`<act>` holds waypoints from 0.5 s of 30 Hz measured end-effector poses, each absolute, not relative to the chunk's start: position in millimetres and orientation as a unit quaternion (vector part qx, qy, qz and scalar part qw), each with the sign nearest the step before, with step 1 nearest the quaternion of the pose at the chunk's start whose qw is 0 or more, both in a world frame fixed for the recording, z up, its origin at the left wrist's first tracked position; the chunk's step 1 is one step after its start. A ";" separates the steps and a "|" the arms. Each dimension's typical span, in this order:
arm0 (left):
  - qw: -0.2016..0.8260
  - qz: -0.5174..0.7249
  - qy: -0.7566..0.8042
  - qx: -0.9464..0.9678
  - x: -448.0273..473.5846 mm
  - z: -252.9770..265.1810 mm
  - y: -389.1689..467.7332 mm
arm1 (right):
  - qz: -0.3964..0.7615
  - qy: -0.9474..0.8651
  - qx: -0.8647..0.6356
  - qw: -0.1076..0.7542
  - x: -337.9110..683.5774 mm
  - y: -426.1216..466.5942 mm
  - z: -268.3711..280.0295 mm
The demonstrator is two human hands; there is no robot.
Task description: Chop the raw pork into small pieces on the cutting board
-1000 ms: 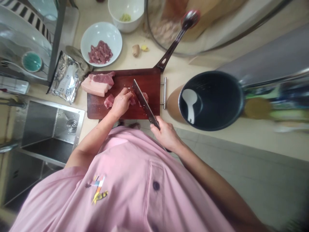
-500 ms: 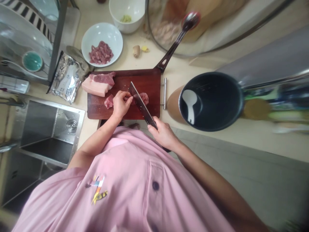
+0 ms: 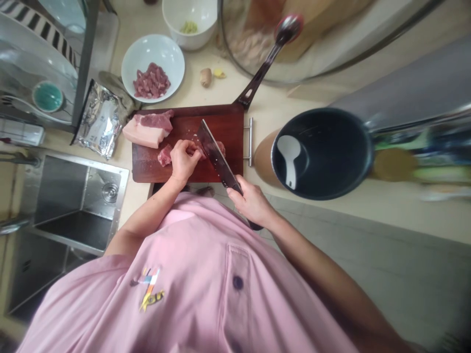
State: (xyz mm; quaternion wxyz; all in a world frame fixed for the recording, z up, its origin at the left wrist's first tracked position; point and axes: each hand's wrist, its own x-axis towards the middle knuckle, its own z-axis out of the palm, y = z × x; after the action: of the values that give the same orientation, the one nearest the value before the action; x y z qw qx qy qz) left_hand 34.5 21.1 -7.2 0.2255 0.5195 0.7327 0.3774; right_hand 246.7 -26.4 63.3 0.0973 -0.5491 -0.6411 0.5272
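Note:
On the reddish-brown cutting board [image 3: 147, 169] my left hand [image 3: 184, 159] is closed, its fingertips pinching a piece of raw meat [image 3: 199, 151] mostly hidden under them. My right hand [image 3: 252, 198] grips the handle of a kitchen knife [image 3: 218, 156], whose dark blade slants across the board right beside my left fingertips. Some meat lies partly hidden behind the blade. To the left of my left hand is a small meat chunk [image 3: 165, 155]. A larger slab of pork [image 3: 147, 128] with a pale fat layer rests at the board's upper left corner.
Behind the board stand a bowl of cut meat [image 3: 127, 68] and a white bowl [image 3: 172, 22] with pale green bits. Ginger [image 3: 205, 77] lies nearby. At right are a dark pot [image 3: 331, 152] holding a white spoon [image 3: 290, 159] and a ladle [image 3: 265, 63]. A sink [image 3: 62, 196] is at left.
The knife blade has shifted slightly and now covers more of the meat on its right. My right hand has moved a little to the right. My left hand keeps its hold.

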 end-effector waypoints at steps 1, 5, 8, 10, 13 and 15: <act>0.223 0.376 0.733 0.521 34.6 -7.1 21.0 | 0.523 -0.645 -0.548 0.095 246.7 -25.9 63.0; 0.213 0.379 0.732 0.524 35.9 -3.7 19.8 | 0.505 -0.659 -0.550 0.087 246.9 -26.0 60.6; 0.225 0.386 0.714 0.539 36.9 -1.3 18.4 | 0.508 -0.657 -0.552 0.078 247.0 -27.7 58.9; 0.233 0.380 0.702 0.556 37.0 -1.5 17.7 | 0.517 -0.651 -0.551 0.072 247.1 -28.6 59.1; 0.225 0.359 0.706 0.567 36.4 -4.2 17.7 | 0.516 -0.651 -0.551 0.077 247.7 -28.5 60.9; 0.216 0.352 0.717 0.562 36.0 -6.0 18.2 | 0.507 -0.656 -0.552 0.086 248.2 -27.1 61.9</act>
State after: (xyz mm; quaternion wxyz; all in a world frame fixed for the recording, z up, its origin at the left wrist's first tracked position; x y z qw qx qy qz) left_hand 36.0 18.2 -6.0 0.2159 0.5616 0.7168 0.3523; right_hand 248.2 -27.1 61.9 0.0862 -0.5518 -0.6565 0.5071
